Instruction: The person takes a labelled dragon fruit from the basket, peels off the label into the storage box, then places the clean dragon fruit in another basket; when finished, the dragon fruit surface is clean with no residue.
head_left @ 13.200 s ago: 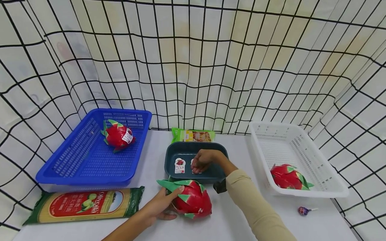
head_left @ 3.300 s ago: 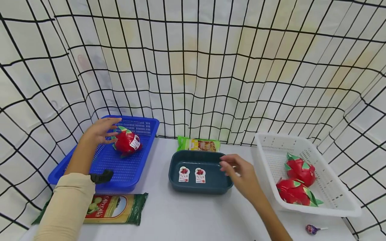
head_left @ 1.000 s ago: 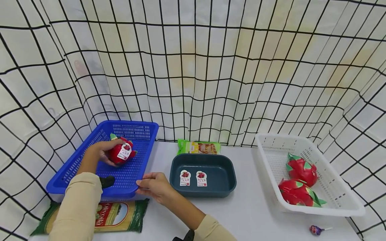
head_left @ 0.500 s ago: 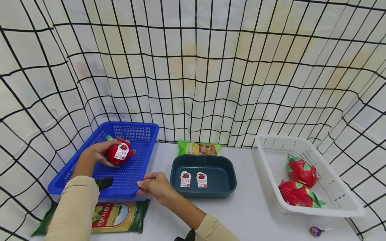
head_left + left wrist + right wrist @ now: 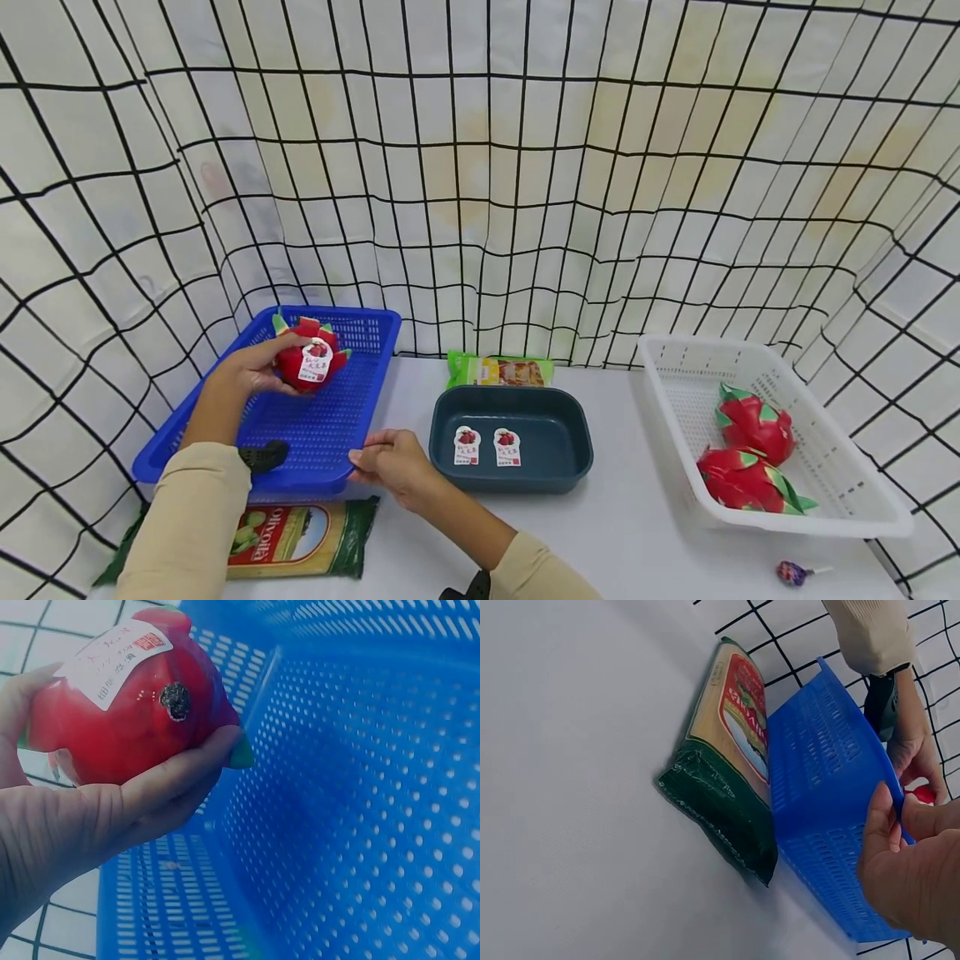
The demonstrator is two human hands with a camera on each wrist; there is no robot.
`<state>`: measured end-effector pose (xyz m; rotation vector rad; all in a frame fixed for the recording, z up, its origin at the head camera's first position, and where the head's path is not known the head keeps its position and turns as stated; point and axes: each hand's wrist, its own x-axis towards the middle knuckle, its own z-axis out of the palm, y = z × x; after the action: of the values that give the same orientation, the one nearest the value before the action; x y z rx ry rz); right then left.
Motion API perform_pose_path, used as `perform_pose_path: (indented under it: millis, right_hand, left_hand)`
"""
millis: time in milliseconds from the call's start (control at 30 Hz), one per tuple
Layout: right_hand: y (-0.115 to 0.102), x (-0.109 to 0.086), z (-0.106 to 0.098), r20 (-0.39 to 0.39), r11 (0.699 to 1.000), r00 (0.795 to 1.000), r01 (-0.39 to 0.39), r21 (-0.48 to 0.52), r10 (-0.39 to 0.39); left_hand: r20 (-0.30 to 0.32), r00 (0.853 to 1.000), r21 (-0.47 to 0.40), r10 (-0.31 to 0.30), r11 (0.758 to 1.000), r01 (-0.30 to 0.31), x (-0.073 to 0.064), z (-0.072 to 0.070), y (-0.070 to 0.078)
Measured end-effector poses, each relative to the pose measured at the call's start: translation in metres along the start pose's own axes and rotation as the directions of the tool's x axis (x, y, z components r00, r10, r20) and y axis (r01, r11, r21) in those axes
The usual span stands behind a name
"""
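Observation:
My left hand (image 5: 258, 368) grips a red dragon fruit (image 5: 309, 354) with green-tipped scales and holds it over the blue basket (image 5: 322, 442). A white label sticker (image 5: 120, 660) on the fruit faces up in the left wrist view, where the stem end also shows and the fingers wrap its underside. My right hand (image 5: 397, 471) pinches the near right corner rim of the same basket; thumb and fingers close on that rim in the right wrist view. Two more dragon fruits (image 5: 750, 479) lie in the white basket (image 5: 802, 518) at the right.
A dark teal tray (image 5: 555, 437) in the middle holds two dragon fruit stickers (image 5: 507, 447). Behind it lies a green snack packet (image 5: 501, 371). A pasta bag (image 5: 300, 537) lies in front of the blue basket. A lollipop (image 5: 792, 572) sits near the white basket. Black netting (image 5: 487, 200) surrounds the table.
Earlier, the left hand reached for the dragon fruit in the blue basket and took hold of it. The right hand moved from the tray to the basket rim. Lately the fruit has been raised slightly.

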<state>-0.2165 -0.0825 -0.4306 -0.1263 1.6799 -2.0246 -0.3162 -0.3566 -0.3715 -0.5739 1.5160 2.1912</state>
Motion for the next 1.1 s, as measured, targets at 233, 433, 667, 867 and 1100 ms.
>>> perform_pose_path:
  millis: [233,433,667,867,1100]
  right_hand:
    - [0.001,0.001,0.001,0.001,1.0,1.0,0.011,0.007,-0.011]
    - [0.001,0.003,0.001,0.007,1.0,1.0,0.015,0.018,-0.015]
    - [0.002,0.0,0.0,-0.01,1.0,1.0,0.008,0.013,-0.008]
    - [-0.001,-0.004,-0.005,0.001,1.0,1.0,0.007,0.012,-0.007]
    - [-0.006,-0.008,-0.026,0.062,1.0,0.998,0.03,0.009,-0.03]
  left_hand:
    - [0.031,0.998,-0.014,0.046,0.999,-0.045,-0.008,0.014,0.001]
    - [0.042,0.991,0.019,0.13,0.991,-0.131,-0.022,0.035,-0.001]
    - [0.069,0.969,0.041,0.235,0.97,-0.239,-0.046,0.062,-0.016]
    - [0.134,0.943,0.053,0.304,0.948,-0.313,-0.064,0.085,-0.035]
    - [0.192,0.925,-0.036,0.328,0.944,-0.327,-0.092,0.107,-0.062]
